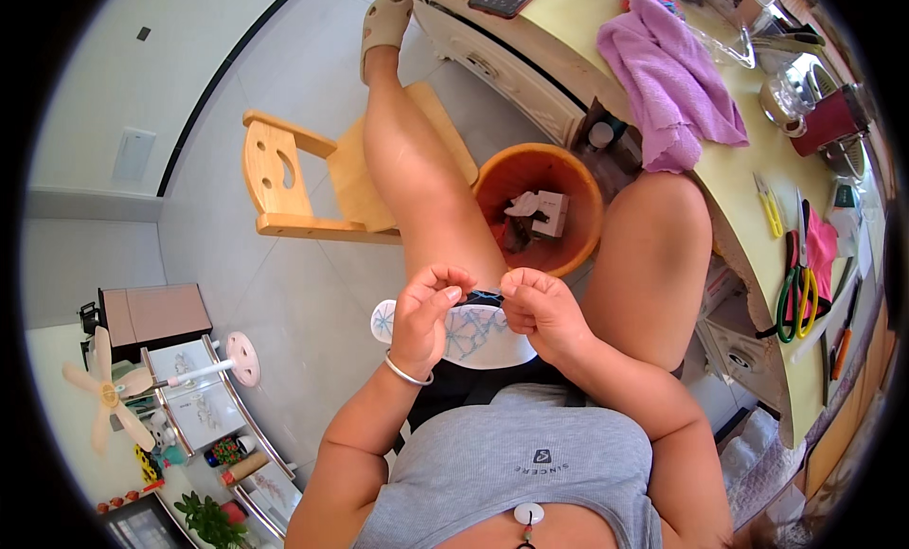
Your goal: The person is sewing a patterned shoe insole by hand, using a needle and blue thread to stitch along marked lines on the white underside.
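Observation:
My left hand (426, 312) and my right hand (543, 309) are raised over my lap, a short gap between their fingertips. Thumb and forefinger are pinched together on each; whatever they hold is too fine to make out. Just beneath, across my lap, lies a white insole (492, 348) with a pattern of blue lines. Its narrower end shows to the left of my left hand, and that hand covers part of its middle. Between my fingertips and the insole's far edge, a dark patch (486, 299) with light blue lines is visible.
An orange bucket (585, 175) with a small box inside stands between my legs. My foot rests past a wooden chair (279, 175). On the yellowish table (568, 24) at right lie a purple cloth (668, 80), scissors (803, 274) and a yellow-handled cutter (769, 206).

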A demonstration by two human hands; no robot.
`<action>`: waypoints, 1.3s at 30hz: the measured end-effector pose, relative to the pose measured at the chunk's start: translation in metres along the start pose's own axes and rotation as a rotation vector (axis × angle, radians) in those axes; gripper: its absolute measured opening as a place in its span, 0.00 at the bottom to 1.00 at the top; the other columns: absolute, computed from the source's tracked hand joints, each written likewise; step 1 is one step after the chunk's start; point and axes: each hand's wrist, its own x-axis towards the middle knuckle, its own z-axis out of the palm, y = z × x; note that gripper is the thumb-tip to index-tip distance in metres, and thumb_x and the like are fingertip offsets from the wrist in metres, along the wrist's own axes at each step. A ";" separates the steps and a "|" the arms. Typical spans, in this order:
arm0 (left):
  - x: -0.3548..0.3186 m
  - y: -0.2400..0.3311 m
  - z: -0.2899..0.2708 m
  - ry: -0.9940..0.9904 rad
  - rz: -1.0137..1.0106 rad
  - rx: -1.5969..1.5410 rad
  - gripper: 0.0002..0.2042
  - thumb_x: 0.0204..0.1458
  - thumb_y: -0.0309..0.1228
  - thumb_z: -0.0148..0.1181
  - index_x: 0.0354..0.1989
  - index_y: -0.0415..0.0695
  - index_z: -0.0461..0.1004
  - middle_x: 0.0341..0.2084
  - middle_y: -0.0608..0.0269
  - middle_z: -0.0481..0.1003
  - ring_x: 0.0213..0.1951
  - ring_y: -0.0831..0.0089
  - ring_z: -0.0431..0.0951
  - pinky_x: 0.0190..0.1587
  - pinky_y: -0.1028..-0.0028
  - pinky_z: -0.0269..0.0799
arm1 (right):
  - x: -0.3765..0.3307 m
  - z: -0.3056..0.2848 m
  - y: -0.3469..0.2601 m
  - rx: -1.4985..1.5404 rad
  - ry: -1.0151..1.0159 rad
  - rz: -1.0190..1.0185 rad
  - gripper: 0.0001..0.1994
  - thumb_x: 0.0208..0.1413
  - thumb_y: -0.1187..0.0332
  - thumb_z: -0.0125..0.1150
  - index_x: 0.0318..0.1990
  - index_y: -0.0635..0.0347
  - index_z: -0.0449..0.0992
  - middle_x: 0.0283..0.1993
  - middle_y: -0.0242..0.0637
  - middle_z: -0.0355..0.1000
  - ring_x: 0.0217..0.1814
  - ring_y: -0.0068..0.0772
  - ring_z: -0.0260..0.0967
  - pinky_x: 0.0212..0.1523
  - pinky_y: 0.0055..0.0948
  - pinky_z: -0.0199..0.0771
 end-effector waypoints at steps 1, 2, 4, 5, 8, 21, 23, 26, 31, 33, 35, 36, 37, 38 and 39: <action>0.000 0.002 0.003 0.011 0.006 0.012 0.13 0.48 0.28 0.57 0.42 0.37 0.71 0.39 0.57 0.74 0.44 0.72 0.72 0.51 0.73 0.63 | 0.001 0.000 0.001 -0.002 0.001 0.005 0.04 0.55 0.71 0.58 0.30 0.57 0.70 0.17 0.20 0.57 0.17 0.12 0.45 0.18 0.16 0.43; 0.000 0.004 0.005 -0.018 0.024 0.056 0.16 0.47 0.29 0.57 0.45 0.36 0.70 0.42 0.56 0.74 0.46 0.72 0.71 0.51 0.73 0.63 | 0.001 -0.001 0.001 -0.004 0.004 0.008 0.04 0.55 0.70 0.58 0.30 0.57 0.70 0.17 0.20 0.57 0.17 0.12 0.45 0.18 0.16 0.43; -0.001 0.002 0.006 -0.063 0.043 0.083 0.15 0.48 0.27 0.58 0.45 0.36 0.71 0.42 0.57 0.74 0.46 0.73 0.71 0.53 0.73 0.62 | 0.002 0.001 0.001 -0.011 0.010 0.016 0.04 0.55 0.70 0.58 0.30 0.57 0.71 0.17 0.20 0.57 0.17 0.12 0.45 0.18 0.16 0.43; -0.002 0.001 0.006 -0.087 0.052 0.096 0.15 0.48 0.26 0.58 0.45 0.36 0.71 0.42 0.58 0.74 0.46 0.74 0.71 0.54 0.74 0.62 | 0.001 0.004 0.000 -0.016 0.015 0.018 0.04 0.55 0.70 0.58 0.30 0.57 0.71 0.17 0.20 0.57 0.17 0.12 0.45 0.18 0.16 0.43; -0.001 -0.007 0.001 -0.122 0.045 0.153 0.11 0.49 0.23 0.59 0.42 0.36 0.72 0.40 0.59 0.75 0.42 0.77 0.72 0.49 0.76 0.66 | 0.001 0.003 -0.001 -0.032 0.007 0.028 0.05 0.57 0.69 0.57 0.31 0.57 0.70 0.18 0.18 0.53 0.17 0.12 0.44 0.19 0.16 0.43; -0.003 -0.008 -0.003 -0.017 0.050 0.106 0.03 0.52 0.20 0.59 0.35 0.37 0.74 0.27 0.68 0.75 0.30 0.85 0.72 0.34 0.84 0.68 | 0.000 0.000 -0.001 -0.217 -0.020 0.120 0.05 0.56 0.70 0.59 0.37 0.61 0.75 0.19 0.20 0.58 0.18 0.12 0.45 0.19 0.17 0.43; -0.004 -0.007 -0.002 0.017 0.058 0.111 0.04 0.51 0.21 0.60 0.35 0.37 0.74 0.27 0.66 0.75 0.28 0.83 0.71 0.31 0.83 0.66 | 0.000 0.001 -0.001 -0.165 0.028 0.027 0.04 0.56 0.71 0.59 0.36 0.61 0.76 0.19 0.20 0.57 0.18 0.12 0.45 0.19 0.17 0.44; -0.004 -0.005 0.001 0.032 0.065 0.125 0.05 0.50 0.21 0.60 0.35 0.38 0.74 0.27 0.65 0.75 0.27 0.83 0.70 0.29 0.83 0.64 | 0.001 -0.004 -0.005 -0.051 0.006 -0.052 0.03 0.56 0.72 0.58 0.35 0.61 0.75 0.18 0.19 0.56 0.18 0.12 0.45 0.20 0.17 0.45; -0.004 -0.006 0.000 0.038 0.077 0.145 0.04 0.50 0.21 0.60 0.34 0.38 0.74 0.26 0.66 0.74 0.28 0.84 0.70 0.29 0.84 0.63 | 0.000 -0.008 -0.006 0.088 -0.069 -0.011 0.02 0.55 0.74 0.56 0.33 0.61 0.74 0.18 0.22 0.58 0.19 0.13 0.47 0.20 0.16 0.47; -0.003 -0.006 -0.001 0.048 0.081 0.142 0.04 0.50 0.21 0.60 0.34 0.38 0.74 0.26 0.67 0.74 0.28 0.84 0.70 0.30 0.85 0.62 | 0.000 -0.007 -0.006 0.091 -0.052 -0.004 0.02 0.55 0.75 0.55 0.32 0.61 0.74 0.18 0.22 0.57 0.19 0.13 0.47 0.20 0.16 0.47; -0.004 -0.005 -0.001 0.038 0.078 0.128 0.04 0.49 0.21 0.60 0.34 0.38 0.74 0.27 0.67 0.74 0.28 0.84 0.70 0.30 0.84 0.62 | 0.000 -0.007 -0.006 0.081 -0.034 -0.006 0.02 0.55 0.75 0.55 0.32 0.60 0.74 0.18 0.22 0.57 0.19 0.13 0.47 0.20 0.16 0.47; -0.004 -0.005 -0.001 0.033 0.075 0.121 0.04 0.49 0.21 0.60 0.34 0.38 0.74 0.27 0.67 0.74 0.28 0.84 0.70 0.30 0.84 0.62 | 0.000 -0.007 -0.006 0.071 -0.024 -0.011 0.02 0.55 0.75 0.55 0.32 0.60 0.74 0.18 0.22 0.57 0.19 0.13 0.47 0.20 0.16 0.47; -0.004 -0.004 -0.001 0.025 0.079 0.121 0.04 0.50 0.20 0.59 0.34 0.37 0.74 0.27 0.68 0.74 0.28 0.85 0.69 0.30 0.84 0.63 | 0.000 -0.007 -0.005 0.060 -0.014 -0.016 0.02 0.55 0.75 0.56 0.32 0.60 0.74 0.18 0.22 0.58 0.19 0.13 0.47 0.20 0.16 0.46; -0.005 -0.003 0.000 0.017 0.083 0.121 0.04 0.50 0.20 0.59 0.34 0.37 0.74 0.27 0.69 0.73 0.28 0.85 0.69 0.31 0.85 0.64 | 0.000 -0.007 -0.005 0.052 -0.013 -0.024 0.02 0.55 0.75 0.56 0.32 0.60 0.74 0.19 0.22 0.58 0.19 0.13 0.47 0.20 0.16 0.46; -0.005 -0.002 0.000 0.009 0.086 0.121 0.04 0.51 0.19 0.59 0.34 0.37 0.74 0.27 0.70 0.72 0.28 0.86 0.69 0.32 0.85 0.65 | 0.000 -0.007 -0.005 0.045 -0.011 -0.031 0.02 0.54 0.75 0.56 0.32 0.60 0.74 0.19 0.22 0.58 0.19 0.13 0.47 0.20 0.16 0.46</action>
